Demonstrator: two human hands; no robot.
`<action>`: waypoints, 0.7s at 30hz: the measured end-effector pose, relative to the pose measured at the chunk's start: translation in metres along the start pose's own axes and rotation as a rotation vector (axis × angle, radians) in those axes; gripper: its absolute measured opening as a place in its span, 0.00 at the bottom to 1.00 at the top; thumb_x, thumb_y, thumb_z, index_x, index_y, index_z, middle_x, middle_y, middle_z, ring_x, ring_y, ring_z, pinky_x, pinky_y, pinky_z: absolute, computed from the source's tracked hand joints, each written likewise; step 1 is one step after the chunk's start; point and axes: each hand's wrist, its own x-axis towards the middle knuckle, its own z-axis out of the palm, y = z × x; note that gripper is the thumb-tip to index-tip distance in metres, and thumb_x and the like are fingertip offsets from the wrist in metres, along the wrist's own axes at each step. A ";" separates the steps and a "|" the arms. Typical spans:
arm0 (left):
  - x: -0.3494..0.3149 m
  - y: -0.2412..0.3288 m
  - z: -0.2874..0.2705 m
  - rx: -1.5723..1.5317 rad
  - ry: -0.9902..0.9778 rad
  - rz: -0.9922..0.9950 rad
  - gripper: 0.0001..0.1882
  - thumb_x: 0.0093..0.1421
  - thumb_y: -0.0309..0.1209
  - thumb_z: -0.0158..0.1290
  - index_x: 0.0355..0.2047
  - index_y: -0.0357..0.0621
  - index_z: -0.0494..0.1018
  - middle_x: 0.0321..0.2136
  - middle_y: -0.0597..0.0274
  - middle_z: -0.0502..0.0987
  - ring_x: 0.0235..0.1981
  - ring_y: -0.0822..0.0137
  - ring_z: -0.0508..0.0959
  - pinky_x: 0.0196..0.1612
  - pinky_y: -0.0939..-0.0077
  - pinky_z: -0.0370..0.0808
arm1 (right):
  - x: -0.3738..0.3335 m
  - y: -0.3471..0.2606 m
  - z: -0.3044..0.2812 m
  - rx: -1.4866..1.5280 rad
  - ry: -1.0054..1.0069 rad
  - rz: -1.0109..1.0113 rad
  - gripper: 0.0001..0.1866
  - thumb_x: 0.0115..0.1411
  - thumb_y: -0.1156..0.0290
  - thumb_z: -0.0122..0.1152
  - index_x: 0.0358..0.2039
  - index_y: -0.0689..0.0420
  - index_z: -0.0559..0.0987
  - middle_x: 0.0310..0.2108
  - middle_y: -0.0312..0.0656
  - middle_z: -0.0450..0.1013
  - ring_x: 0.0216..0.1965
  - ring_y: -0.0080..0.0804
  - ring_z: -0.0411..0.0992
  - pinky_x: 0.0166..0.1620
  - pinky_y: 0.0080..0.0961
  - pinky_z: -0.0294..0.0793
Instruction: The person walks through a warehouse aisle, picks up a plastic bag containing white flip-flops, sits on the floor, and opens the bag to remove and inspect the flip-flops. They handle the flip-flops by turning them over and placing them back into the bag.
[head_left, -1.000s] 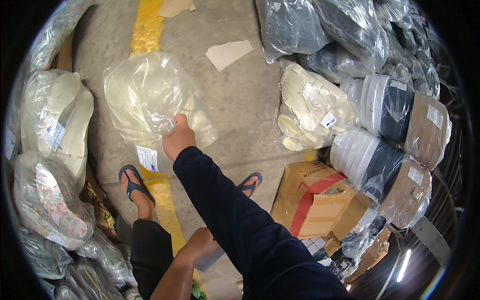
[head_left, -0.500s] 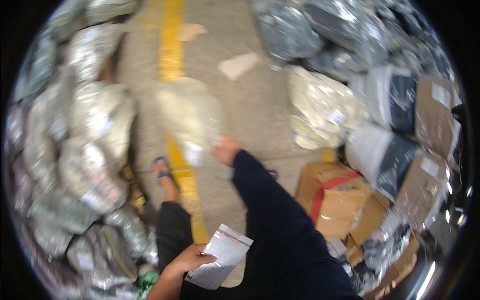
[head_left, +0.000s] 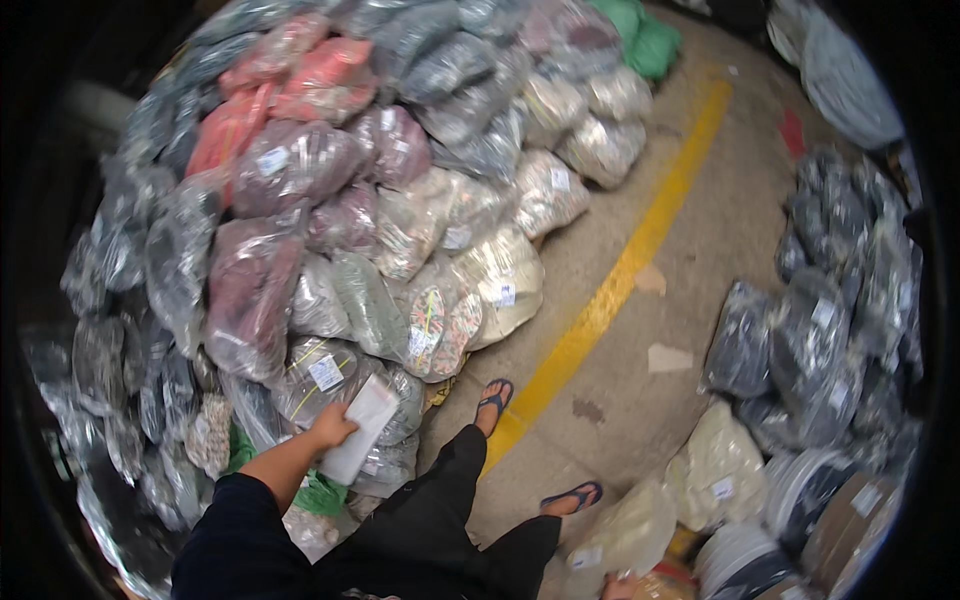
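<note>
My left hand [head_left: 332, 428] is closed on a flat white plastic pouch [head_left: 368, 420], the thumb lying across its face. Below and beside the pouch are clear-wrapped bundles, among them a grey bundle [head_left: 318, 378] with yellow lines and a white label. A pair of speckled flip-flop soles [head_left: 443, 332] in clear wrap lies just beyond. My right hand does not show. Toward the lower right, a cream-coloured bag [head_left: 632, 528] rests beside another cream bag [head_left: 722, 480], each with a small label.
A large heap of wrapped bundles fills the left, with red bundles [head_left: 325, 82] and maroon ones [head_left: 255, 290]. A yellow floor line [head_left: 620, 280] curves past my sandalled feet. Dark wrapped bundles [head_left: 810, 340] and white-and-dark rolls [head_left: 745, 560] stand at the right. Cardboard scraps [head_left: 670, 358] lie on the floor.
The view has swung left toward the heap. My right hand, earlier at a cream bag over the yellow line, has left view; a cream bag now lies at lower right. The left hand keeps the pouch.
</note>
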 end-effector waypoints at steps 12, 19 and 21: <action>-0.132 -0.072 0.065 0.104 0.059 0.049 0.21 0.46 0.41 0.58 0.40 0.43 0.79 0.36 0.42 0.79 0.40 0.46 0.79 0.47 0.57 0.74 | 0.018 -0.029 -0.071 -0.102 0.178 -0.035 0.29 0.53 0.57 0.60 0.45 0.73 0.77 0.44 0.59 0.76 0.44 0.48 0.72 0.50 0.37 0.70; -0.049 -0.085 0.045 -0.072 0.038 0.035 0.22 0.47 0.41 0.60 0.40 0.43 0.80 0.38 0.43 0.79 0.41 0.46 0.79 0.47 0.57 0.74 | -0.014 -0.320 -0.066 0.365 0.109 -0.358 0.13 0.52 0.65 0.60 0.35 0.59 0.78 0.16 0.39 0.63 0.12 0.27 0.58 0.15 0.29 0.58; -0.016 -0.087 0.027 -0.153 0.033 0.078 0.22 0.47 0.41 0.60 0.40 0.42 0.80 0.38 0.43 0.79 0.42 0.46 0.79 0.47 0.57 0.74 | -0.062 -0.439 -0.070 0.097 0.165 -0.747 0.12 0.55 0.66 0.59 0.35 0.61 0.79 0.20 0.45 0.71 0.17 0.36 0.66 0.23 0.35 0.66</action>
